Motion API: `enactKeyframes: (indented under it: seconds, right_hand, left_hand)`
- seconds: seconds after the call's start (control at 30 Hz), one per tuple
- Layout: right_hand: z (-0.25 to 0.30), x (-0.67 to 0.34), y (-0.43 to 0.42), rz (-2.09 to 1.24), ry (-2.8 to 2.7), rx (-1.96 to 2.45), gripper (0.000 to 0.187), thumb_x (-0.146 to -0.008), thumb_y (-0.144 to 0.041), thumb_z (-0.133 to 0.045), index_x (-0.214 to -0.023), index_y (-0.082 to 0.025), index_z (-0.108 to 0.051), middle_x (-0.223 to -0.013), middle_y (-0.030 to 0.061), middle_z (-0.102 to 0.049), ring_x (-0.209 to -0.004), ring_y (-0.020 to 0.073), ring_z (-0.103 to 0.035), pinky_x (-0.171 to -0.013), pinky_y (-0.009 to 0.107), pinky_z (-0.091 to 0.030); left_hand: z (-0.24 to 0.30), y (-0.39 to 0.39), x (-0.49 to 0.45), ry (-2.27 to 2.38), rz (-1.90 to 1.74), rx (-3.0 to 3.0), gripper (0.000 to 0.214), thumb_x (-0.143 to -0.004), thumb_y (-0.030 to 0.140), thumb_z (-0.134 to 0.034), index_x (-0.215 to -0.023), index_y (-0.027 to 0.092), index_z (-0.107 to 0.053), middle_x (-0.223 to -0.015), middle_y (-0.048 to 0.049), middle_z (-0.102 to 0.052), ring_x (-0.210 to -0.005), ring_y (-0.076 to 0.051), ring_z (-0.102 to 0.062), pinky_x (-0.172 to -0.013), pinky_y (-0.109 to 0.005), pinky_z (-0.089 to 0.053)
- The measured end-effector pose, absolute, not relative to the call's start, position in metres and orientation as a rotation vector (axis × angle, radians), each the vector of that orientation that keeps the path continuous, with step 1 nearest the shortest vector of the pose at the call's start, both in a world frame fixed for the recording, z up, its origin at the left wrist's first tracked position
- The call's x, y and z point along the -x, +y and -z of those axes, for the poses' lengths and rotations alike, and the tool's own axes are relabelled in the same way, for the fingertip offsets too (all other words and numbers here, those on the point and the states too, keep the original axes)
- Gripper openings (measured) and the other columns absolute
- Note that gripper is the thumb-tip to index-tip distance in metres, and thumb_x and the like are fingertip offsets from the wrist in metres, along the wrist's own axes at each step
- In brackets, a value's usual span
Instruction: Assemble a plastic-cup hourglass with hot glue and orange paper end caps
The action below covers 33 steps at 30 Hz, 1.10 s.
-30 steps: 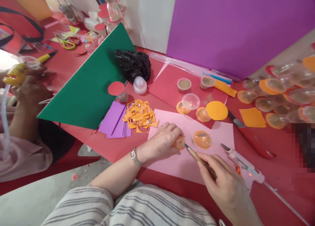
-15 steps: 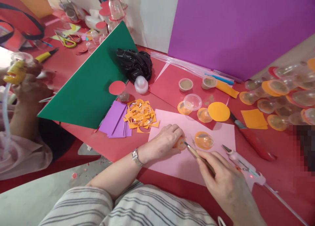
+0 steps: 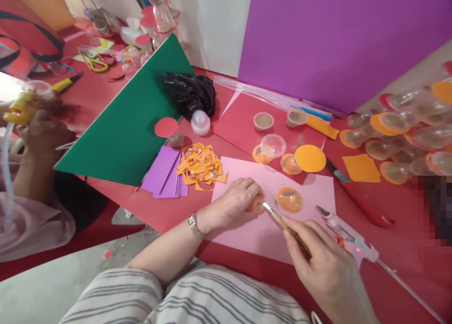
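Note:
My left hand (image 3: 240, 199) is closed round a small clear plastic cup with an orange base (image 3: 257, 204), pressing it on a pink sheet (image 3: 243, 237). Between the fingers of my right hand (image 3: 321, 253) is a slim wooden-handled tool (image 3: 286, 227) with a silvery tip. The tip meets or nearly meets the cup's near right side; whether it touches is unclear. Just right of the cup, another clear cup on an orange disc (image 3: 290, 200) rests on the sheet. A pink glue gun (image 3: 348, 232) with a red light lies near my right hand.
A red-handled cutter (image 3: 367, 204) lies to the right, below stacked plastic cups (image 3: 399, 140). Orange scraps (image 3: 199, 164) and purple cards (image 3: 165, 171) sit left. A green board (image 3: 130, 126) stands between me and a co-worker's hands (image 3: 45, 121). Sand-filled cups (image 3: 263, 121) stand behind.
The whole view has shifted slightly. My left hand keeps its hold on the cup, and the tool in my right hand stays at the cup's side with its tip turned a little.

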State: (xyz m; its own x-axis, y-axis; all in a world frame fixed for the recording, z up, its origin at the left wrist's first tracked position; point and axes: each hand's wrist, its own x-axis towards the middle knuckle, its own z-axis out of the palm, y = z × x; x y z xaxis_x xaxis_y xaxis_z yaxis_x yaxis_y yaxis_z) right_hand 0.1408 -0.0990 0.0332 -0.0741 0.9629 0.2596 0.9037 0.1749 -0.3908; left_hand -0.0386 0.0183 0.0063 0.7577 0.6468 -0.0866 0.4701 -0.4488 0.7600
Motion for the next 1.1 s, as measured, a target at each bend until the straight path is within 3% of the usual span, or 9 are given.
enactKeyframes:
  seconds: [0.3, 0.83, 1.1]
  right_hand:
    - [-0.025, -0.144, -0.105, -0.348, -1.968, 1.777, 0.023, -0.100, -0.025, -0.045, -0.110, -0.021, -0.065, -0.085, 0.0026, -0.070, -0.072, 0.0129, -0.069, -0.057, 0.022, -0.048]
    - [-0.032, -0.137, -0.095, -0.222, -2.013, 1.772, 0.025, -0.102, -0.026, -0.042, -0.105, -0.019, -0.067, -0.077, 0.0014, -0.068, -0.057, 0.0111, -0.063, -0.053, 0.024, -0.041]
    - [-0.030, -0.138, -0.091, -0.108, -2.095, 1.709, 0.023, -0.100, -0.023, -0.046, -0.105, -0.017, -0.068, -0.075, 0.0016, -0.068, -0.064, 0.0120, -0.066, -0.055, 0.024, -0.042]
  left_hand:
    - [-0.007, 0.020, 0.039, 0.825, -0.247, -2.139, 0.031, -0.077, 0.014, -0.072, -0.103, 0.017, -0.055, -0.107, -0.0084, -0.060, -0.098, -0.023, -0.055, -0.090, -0.036, -0.047]
    - [-0.004, 0.019, 0.039, 0.807, -0.294, -2.151, 0.028, -0.079, 0.017, -0.070, -0.102, 0.018, -0.054, -0.104, -0.0079, -0.060, -0.095, -0.022, -0.056, -0.087, -0.034, -0.046]
    - [-0.003, 0.019, 0.039, 0.813, -0.298, -2.182, 0.025, -0.081, 0.017, -0.069, -0.102, 0.016, -0.056, -0.104, -0.0086, -0.060, -0.094, -0.022, -0.056, -0.086, -0.033, -0.046]
